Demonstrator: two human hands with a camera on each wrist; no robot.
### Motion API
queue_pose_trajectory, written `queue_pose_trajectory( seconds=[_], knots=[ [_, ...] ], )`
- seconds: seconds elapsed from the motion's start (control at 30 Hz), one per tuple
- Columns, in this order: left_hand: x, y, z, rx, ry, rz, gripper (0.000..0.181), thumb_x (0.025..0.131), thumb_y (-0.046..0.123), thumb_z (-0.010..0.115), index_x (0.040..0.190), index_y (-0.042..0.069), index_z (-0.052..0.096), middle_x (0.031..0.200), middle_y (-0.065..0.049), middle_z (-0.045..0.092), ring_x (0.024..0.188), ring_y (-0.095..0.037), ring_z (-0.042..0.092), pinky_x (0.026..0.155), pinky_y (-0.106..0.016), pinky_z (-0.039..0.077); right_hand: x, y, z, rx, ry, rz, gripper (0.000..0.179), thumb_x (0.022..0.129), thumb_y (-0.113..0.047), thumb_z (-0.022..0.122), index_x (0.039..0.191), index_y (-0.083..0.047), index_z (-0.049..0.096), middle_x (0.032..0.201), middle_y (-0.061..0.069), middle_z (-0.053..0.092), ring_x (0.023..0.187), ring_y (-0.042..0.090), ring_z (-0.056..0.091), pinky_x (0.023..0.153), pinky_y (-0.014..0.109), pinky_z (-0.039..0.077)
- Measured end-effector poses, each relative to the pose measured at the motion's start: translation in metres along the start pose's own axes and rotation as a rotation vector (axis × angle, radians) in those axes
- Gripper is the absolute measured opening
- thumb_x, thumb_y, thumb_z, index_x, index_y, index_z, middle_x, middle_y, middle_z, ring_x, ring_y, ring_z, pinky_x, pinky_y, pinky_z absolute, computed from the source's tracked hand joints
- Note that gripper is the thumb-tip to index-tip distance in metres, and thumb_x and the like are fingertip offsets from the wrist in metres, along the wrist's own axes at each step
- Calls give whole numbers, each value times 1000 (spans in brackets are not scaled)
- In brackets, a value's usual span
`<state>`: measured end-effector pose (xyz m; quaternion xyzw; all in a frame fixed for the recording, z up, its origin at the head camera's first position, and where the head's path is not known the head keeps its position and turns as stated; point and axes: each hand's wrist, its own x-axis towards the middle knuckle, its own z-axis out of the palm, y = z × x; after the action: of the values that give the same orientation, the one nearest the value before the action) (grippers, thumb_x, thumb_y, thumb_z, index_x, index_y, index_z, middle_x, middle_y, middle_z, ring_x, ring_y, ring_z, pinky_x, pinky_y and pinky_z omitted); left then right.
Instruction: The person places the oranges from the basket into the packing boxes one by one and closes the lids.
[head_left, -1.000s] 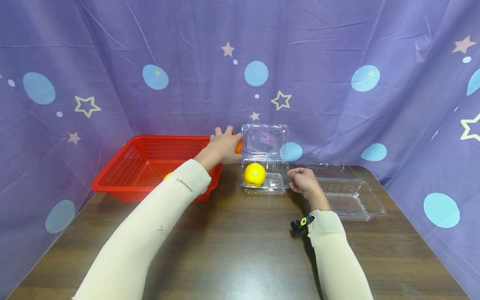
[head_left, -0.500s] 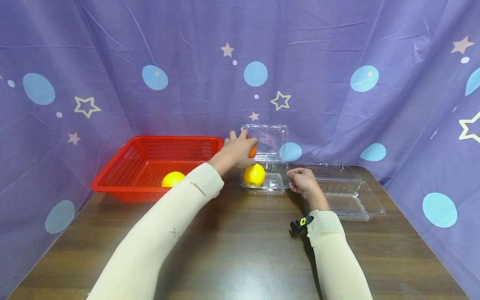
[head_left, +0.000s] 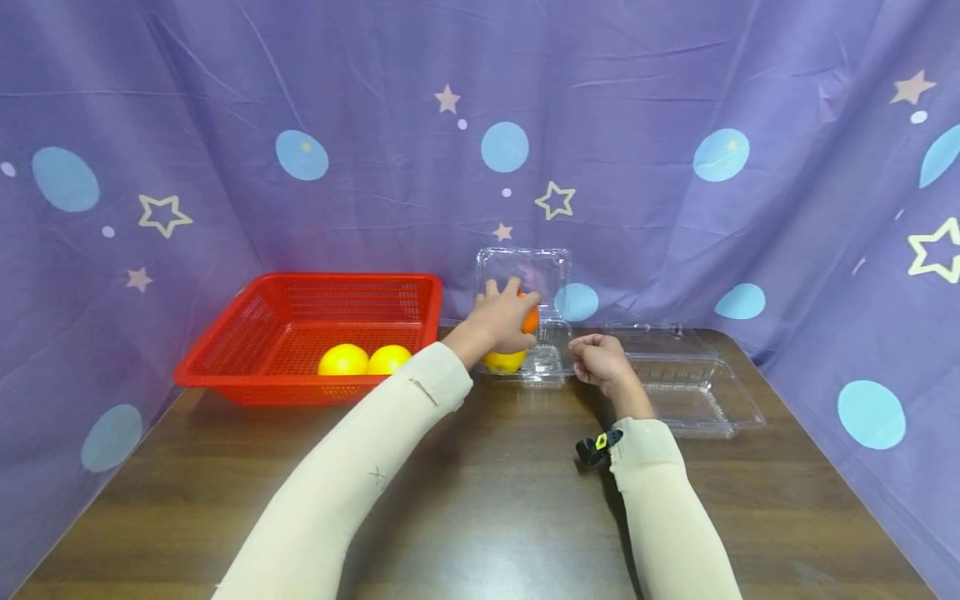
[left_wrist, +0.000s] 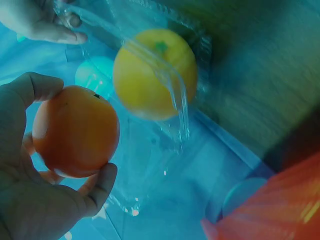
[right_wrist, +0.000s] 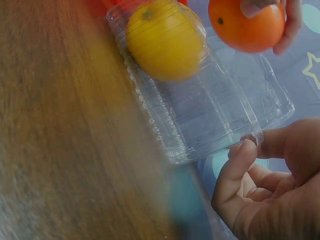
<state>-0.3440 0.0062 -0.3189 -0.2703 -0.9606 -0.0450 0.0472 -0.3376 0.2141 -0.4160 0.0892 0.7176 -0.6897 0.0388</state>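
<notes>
My left hand (head_left: 501, 321) holds a smooth, round orange-coloured fruit (left_wrist: 77, 132) between thumb and fingers, over the clear plastic clamshell box (head_left: 553, 357). The box's hinged lid (head_left: 555, 262) stands up at the back. Inside, at the left end, sits a round yellow fruit (right_wrist: 165, 40) with a small green stem mark, partly covered by my left hand in the head view. My right hand (head_left: 602, 362) pinches the box's right rim between thumb and forefinger, as the right wrist view shows.
A red perforated basket (head_left: 225, 382) stands on the left, with two yellow fruits (head_left: 343, 360) near its front wall. To the right of my right hand lies a second clear plastic box (head_left: 690, 396), lid open. A patterned purple curtain (head_left: 375, 125) hangs behind the brown table (head_left: 510, 500).
My left hand has carried the orange-coloured fruit rightward from beside the basket to over the box. The basket's two yellow fruits have come into view. My right hand stays at the rim.
</notes>
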Motion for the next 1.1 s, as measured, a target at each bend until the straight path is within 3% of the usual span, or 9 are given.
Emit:
queue_pose_trajectory(
  seconds=[0.2,0.43,0.77,1.1],
  knots=[
    [4,11,10,-17,2,43,71,87,45,75,151,30,48,151,-14,38,120,-41,40,94,-48,44,0,-1,0,-1,-4,11,21,104,-6,50,118,10,55,77,1,54,54,7,49,51,18,48],
    [8,22,23,-32,2,73,67,87,39,73,148,28,50,147,-13,41,116,-38,41,89,-44,45,-1,-1,0,-6,-3,1,13,104,-6,51,108,4,58,77,1,54,53,7,49,50,19,47],
    [11,28,35,-28,19,72,78,82,39,79,146,15,40,140,-10,48,114,-35,44,90,-44,48,-1,0,0,-3,-7,-6,19,103,-6,51,114,8,56,77,0,53,52,7,48,49,18,47],
    [14,29,41,-76,-4,76,72,83,31,78,144,15,44,143,-9,47,117,-33,43,93,-43,46,-3,-2,1,0,-8,-5,20,104,-6,51,116,9,55,78,1,53,52,7,48,50,19,47]
  ],
)
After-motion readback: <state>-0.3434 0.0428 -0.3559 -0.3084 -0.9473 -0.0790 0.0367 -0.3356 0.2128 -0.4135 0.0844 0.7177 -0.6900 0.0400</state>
